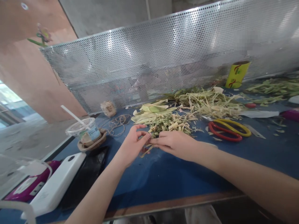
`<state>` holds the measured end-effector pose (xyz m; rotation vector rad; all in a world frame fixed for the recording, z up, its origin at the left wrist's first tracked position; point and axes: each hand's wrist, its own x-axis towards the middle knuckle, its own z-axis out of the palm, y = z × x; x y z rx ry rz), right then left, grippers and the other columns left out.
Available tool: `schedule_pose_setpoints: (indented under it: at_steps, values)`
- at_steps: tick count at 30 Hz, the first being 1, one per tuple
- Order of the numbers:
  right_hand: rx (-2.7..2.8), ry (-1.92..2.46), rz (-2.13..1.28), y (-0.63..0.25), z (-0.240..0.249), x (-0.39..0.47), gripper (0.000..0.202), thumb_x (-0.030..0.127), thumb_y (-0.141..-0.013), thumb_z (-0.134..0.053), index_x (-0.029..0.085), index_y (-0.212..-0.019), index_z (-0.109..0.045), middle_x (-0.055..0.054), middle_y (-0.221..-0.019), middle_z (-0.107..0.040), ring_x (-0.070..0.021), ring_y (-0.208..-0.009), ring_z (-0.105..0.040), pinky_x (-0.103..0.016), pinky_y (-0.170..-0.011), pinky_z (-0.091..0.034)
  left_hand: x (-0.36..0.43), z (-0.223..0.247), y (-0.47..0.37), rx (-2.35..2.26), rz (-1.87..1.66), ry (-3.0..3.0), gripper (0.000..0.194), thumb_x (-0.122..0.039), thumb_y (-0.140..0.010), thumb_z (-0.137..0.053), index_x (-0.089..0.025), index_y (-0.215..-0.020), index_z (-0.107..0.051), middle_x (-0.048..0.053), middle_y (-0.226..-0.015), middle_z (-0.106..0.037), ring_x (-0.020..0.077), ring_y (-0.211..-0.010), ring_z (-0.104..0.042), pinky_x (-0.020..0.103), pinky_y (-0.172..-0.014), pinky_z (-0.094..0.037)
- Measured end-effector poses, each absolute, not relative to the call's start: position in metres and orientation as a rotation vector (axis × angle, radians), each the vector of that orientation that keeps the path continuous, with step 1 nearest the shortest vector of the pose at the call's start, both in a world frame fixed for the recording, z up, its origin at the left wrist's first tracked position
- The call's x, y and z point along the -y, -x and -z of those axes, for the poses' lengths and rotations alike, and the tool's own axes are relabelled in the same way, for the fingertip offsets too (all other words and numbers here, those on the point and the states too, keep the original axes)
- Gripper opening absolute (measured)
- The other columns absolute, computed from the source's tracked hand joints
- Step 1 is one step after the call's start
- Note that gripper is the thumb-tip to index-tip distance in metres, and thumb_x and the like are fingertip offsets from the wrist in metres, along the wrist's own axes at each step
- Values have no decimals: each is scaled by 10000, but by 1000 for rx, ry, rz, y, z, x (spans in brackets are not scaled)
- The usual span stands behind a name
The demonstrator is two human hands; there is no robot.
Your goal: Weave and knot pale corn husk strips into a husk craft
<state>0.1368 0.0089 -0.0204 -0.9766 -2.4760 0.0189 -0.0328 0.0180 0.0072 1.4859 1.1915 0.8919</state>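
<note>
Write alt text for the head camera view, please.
A person's left hand and right hand come together at a heap of plant pieces on a blue table. Red-and-yellow-handled scissors lie to the right; a lidded cup with a straw stands left, and a perforated metal panel rises behind.

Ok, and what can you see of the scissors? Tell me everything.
The scissors lie on the blue table, right of the right hand, which isn't touching them. Two glossy, plastic-looking handle loops show: red nearer, yellow farther. The short visible stretch of silver, metal-looking blade points left, toward the shredded leaves. A flat, pale strip pokes out past the yellow loop; contact is unclear.
</note>
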Motion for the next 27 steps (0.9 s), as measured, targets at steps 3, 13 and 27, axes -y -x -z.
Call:
schedule_pose_setpoints:
  at_steps: [3, 13, 27]
  values:
    - [2428, 959, 10, -137, 23, -11, 317, 252, -885, -373, 227, -1123, -581, -44, -806, -592, -128, -692, -562, -213, -579, -392, -15, -7, 28, -1180, -975, -1425, 300, -240, -768, -542, -188, -1022, -390, -33, -720, -512, 80, -530, -509, 213, -429, -467]
    - [2399, 957, -24, -138, 24, -13, 301, 212, -880, -394, 253, -1112, -584, -9, -754, -613, -94, -671, -561, -182, -581, -370, -19, -8, 34, -1235, -1052, -1415, 403, -226, -680, -638, -166, -1017, -425, -58, -606, -530, 87, -536, -511, 234, -536, -457]
    - [2184, 899, 244, -140, 23, -12, 258, 201, -873, -404, 263, -992, -624, 22, -706, -658, -83, -634, -599, -183, -500, -329, -10, 5, 24, -1312, -1474, -2020, 354, -236, -780, -523, -209, -1081, -337, -49, -672, -511, 104, -598, -538, 225, -540, -406]
